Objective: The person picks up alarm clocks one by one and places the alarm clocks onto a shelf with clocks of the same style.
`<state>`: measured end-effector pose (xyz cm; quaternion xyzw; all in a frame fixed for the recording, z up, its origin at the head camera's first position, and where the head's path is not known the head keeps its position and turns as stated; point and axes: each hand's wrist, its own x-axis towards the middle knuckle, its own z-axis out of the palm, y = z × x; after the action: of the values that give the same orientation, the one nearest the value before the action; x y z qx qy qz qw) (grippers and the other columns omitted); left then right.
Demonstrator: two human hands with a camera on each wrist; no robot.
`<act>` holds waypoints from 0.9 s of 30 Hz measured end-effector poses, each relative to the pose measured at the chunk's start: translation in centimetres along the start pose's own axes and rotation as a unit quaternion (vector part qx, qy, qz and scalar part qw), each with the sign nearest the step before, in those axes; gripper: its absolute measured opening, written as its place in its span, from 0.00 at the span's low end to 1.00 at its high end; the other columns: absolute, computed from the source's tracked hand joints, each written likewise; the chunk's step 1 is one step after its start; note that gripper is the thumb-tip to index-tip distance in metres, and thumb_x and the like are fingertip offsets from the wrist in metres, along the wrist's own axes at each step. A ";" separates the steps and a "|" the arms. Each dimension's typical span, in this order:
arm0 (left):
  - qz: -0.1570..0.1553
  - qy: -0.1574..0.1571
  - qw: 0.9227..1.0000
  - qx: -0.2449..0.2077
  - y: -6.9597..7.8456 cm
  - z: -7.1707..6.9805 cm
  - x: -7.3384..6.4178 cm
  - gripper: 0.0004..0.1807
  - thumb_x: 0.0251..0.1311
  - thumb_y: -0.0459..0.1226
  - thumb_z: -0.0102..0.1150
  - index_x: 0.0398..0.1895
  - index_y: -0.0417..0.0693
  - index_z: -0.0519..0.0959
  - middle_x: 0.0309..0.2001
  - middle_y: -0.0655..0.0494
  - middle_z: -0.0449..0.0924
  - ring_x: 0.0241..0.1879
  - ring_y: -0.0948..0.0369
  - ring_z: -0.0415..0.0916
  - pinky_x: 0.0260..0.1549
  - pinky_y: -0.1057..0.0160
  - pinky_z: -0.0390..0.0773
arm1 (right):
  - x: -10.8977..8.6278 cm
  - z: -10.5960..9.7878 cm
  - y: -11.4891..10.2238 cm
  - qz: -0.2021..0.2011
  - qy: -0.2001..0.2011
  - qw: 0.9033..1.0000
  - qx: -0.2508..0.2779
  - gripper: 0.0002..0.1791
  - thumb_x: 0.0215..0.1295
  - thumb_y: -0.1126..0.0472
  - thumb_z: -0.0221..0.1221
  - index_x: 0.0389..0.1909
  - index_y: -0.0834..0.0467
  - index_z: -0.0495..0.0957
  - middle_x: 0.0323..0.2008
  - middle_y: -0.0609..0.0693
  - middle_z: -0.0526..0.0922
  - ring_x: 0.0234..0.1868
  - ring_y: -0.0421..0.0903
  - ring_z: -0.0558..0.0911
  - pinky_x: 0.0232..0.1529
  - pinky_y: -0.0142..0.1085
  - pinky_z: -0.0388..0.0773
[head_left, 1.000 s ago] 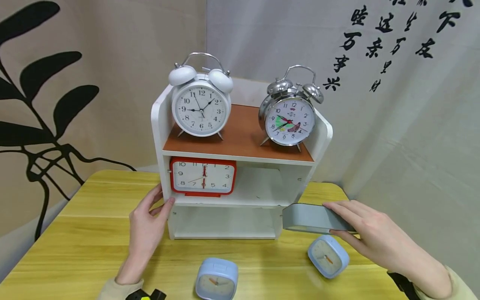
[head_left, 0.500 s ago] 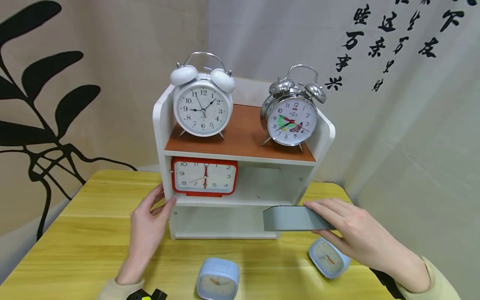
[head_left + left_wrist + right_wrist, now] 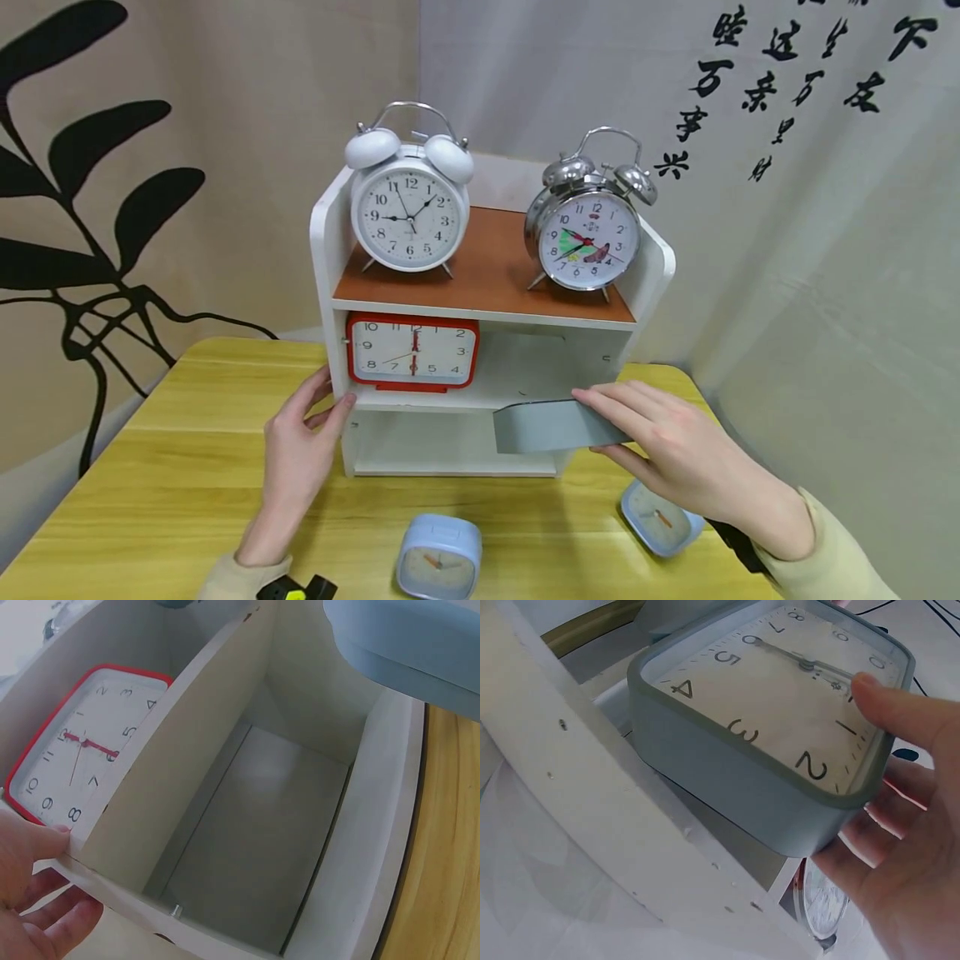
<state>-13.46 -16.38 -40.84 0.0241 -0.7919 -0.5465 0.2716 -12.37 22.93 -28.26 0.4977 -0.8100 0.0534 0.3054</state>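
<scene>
My right hand [image 3: 667, 442] holds a grey-blue rectangular clock [image 3: 547, 427] by one end, thumb on one side and fingers on the other. The clock lies flat in front of the lower right part of a white shelf [image 3: 487, 313]. Its numbered face shows in the right wrist view, with the thumb [image 3: 900, 705] over the face's edge. My left hand [image 3: 296, 454] grips the shelf's left side panel, thumb at the front edge and fingers on the outside. A red-framed clock [image 3: 412, 352] stands on the middle level, near the left thumb. The bottom compartment [image 3: 240, 832] holds nothing.
On the brown top board stand a white twin-bell alarm clock [image 3: 410, 208] and a silver one [image 3: 588, 233]. Two small light-blue clocks, one in front [image 3: 438, 557] and one at right [image 3: 662, 518], sit on the wooden table [image 3: 187, 467]. Fabric hangs behind.
My right hand has carried the grey-blue clock leftward, from beside the shelf's right edge to in front of its lower right part. My left hand keeps its place on the side panel.
</scene>
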 end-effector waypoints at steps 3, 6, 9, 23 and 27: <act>-0.001 0.000 1.000 -0.001 0.0 0.0 0.0 0.27 0.71 0.33 0.64 0.73 0.43 0.75 0.66 0.36 0.81 0.59 0.42 0.84 0.45 0.92 0.76 | 0.7 0.1 0.2 -0.002 -0.006 1.000 0.002 0.27 0.84 0.45 0.47 0.67 0.60 0.78 0.53 0.49 0.87 0.49 0.47 0.86 0.49 0.41 0.85; -0.001 0.002 1.000 -0.002 0.0 0.0 0.1 0.27 0.71 0.32 0.64 0.72 0.43 0.75 0.65 0.36 0.82 0.59 0.43 0.84 0.45 0.91 0.77 | 1.4 0.3 0.4 -0.002 -0.013 1.000 0.007 0.25 0.75 0.55 0.64 0.67 0.60 0.77 0.54 0.50 0.86 0.50 0.48 0.86 0.51 0.42 0.86; -0.001 0.001 1.000 -0.001 0.1 0.0 0.0 0.27 0.71 0.32 0.64 0.72 0.42 0.75 0.65 0.36 0.82 0.59 0.44 0.84 0.45 0.91 0.76 | 2.0 0.5 0.7 0.001 -0.019 1.000 0.012 0.37 0.56 0.62 0.76 0.68 0.60 0.77 0.54 0.50 0.86 0.51 0.48 0.85 0.51 0.42 0.87; -0.002 -0.005 1.000 0.002 0.3 0.0 0.1 0.26 0.72 0.33 0.64 0.72 0.42 0.75 0.66 0.36 0.81 0.62 0.43 0.83 0.44 0.93 0.75 | 3.2 1.5 1.5 0.014 -0.027 0.999 0.022 0.41 0.49 0.66 0.80 0.67 0.59 0.78 0.55 0.51 0.86 0.53 0.49 0.86 0.50 0.44 0.90; -0.004 -0.004 1.000 0.002 0.2 0.0 0.1 0.26 0.72 0.33 0.64 0.72 0.42 0.75 0.66 0.37 0.81 0.62 0.43 0.83 0.44 0.93 0.75 | 3.3 1.8 1.7 0.019 -0.036 0.999 0.023 0.40 0.51 0.66 0.79 0.67 0.59 0.78 0.55 0.51 0.86 0.55 0.49 0.85 0.53 0.44 0.89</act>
<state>-13.45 -16.35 -40.62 0.0258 -0.7942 -0.5458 0.2657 -15.70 20.50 -27.52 0.4912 -0.8282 0.0599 0.2631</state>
